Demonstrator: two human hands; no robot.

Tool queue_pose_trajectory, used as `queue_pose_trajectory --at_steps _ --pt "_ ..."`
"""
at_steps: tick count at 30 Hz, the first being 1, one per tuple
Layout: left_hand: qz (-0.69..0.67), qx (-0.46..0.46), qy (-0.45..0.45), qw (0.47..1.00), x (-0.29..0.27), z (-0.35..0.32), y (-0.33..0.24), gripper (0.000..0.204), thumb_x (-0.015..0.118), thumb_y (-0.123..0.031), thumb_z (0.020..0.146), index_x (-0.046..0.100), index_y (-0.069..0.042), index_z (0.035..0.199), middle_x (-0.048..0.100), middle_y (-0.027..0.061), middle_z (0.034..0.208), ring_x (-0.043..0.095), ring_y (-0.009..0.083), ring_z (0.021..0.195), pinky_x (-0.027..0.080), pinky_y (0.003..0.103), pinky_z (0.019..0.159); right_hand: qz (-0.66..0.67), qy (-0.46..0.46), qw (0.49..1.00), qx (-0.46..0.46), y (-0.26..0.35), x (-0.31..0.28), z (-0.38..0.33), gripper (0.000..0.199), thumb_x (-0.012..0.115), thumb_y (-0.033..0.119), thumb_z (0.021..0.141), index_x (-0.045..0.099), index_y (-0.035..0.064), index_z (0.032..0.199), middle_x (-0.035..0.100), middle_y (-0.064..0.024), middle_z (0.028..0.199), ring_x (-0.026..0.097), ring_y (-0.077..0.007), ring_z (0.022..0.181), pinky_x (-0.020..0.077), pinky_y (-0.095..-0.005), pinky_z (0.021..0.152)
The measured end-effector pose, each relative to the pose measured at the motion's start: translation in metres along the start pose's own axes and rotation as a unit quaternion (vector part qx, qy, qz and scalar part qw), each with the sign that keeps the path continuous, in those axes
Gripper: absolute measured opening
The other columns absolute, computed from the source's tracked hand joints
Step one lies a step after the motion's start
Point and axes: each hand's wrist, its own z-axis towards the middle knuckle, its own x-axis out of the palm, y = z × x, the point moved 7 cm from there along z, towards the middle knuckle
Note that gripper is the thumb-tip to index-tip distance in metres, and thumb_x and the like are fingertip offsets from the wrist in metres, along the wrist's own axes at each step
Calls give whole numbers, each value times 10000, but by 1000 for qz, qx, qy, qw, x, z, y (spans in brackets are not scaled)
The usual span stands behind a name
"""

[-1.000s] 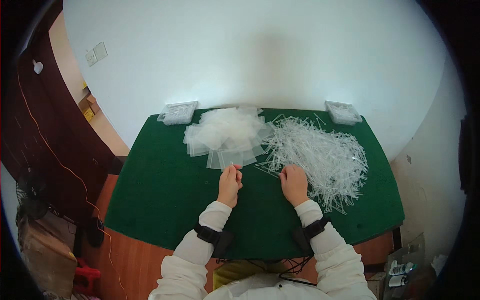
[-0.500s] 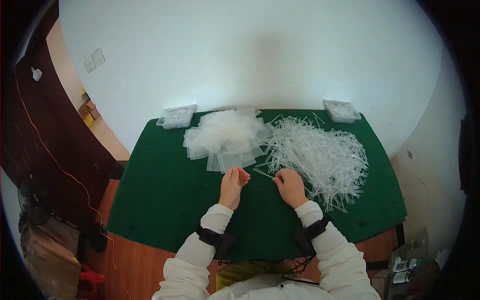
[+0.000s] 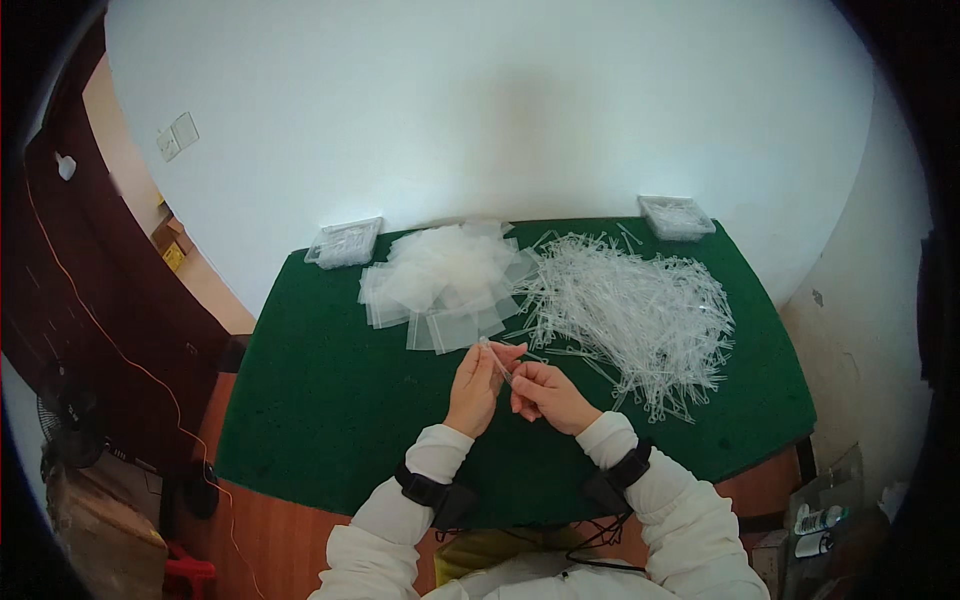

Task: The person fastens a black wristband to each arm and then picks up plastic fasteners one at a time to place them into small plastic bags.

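Note:
Over the near middle of the table, my hands have come together. Clear plastic sticks (image 3: 501,367) slant between them, their far ends by my left fingertips; how many there are I cannot tell. My left hand (image 3: 473,395) is closed around the far part of them. The near end is pinched between thumb and fingers of my right hand (image 3: 556,398). To the right lies a big heap of clear thin sticks with small loop ends (image 3: 640,320). Just beyond my left hand is a pile of translucent zip bags (image 3: 440,275), flat and overlapping.
A green-covered table (image 3: 330,400) carries everything. At its back corners stand a clear box (image 3: 345,243) on the left and another clear box (image 3: 677,218) on the right, both holding clear pieces. A white wall (image 3: 480,110) rises behind. Cables (image 3: 590,540) hang by the near edge.
My right hand has moved left from the heap's edge, bringing the sticks to my left hand. My left hand has shifted slightly right and closed on them.

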Motion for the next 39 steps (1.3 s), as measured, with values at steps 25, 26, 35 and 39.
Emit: queue_pose_trajectory --at_steps 25,26,35,39 --pt "-19 21 55 998 16 -4 -3 304 253 -263 977 441 -27 1015 550 140 1083 448 251 1156 367 366 961 12 29 999 -7 -1 2 1 177 478 228 917 469 69 838 564 -38 677 429 -59 462 335 -175 445" --pt "-10 29 65 997 17 -4 -4 301 245 -270 978 437 -41 1010 554 130 1075 437 258 1169 370 371 955 10 29 1000 -4 0 2 1 173 478 223 916 469 70 836 564 -37 676 429 -60 460 335 -175 443" --pt "-68 -41 40 996 17 -8 8 253 267 -252 978 422 -62 915 552 137 971 485 253 1079 403 376 897 10 -1 1000 11 -1 3 -4 162 489 220 906 492 62 871 561 -33 661 424 -62 449 329 -183 423" --pt "0 63 -27 998 -10 1 3 260 335 -288 965 437 -74 859 484 34 700 491 139 629 450 279 601 -37 -36 998 21 2 1 -4 161 475 237 908 512 81 911 533 -18 659 398 -57 477 304 -186 422"
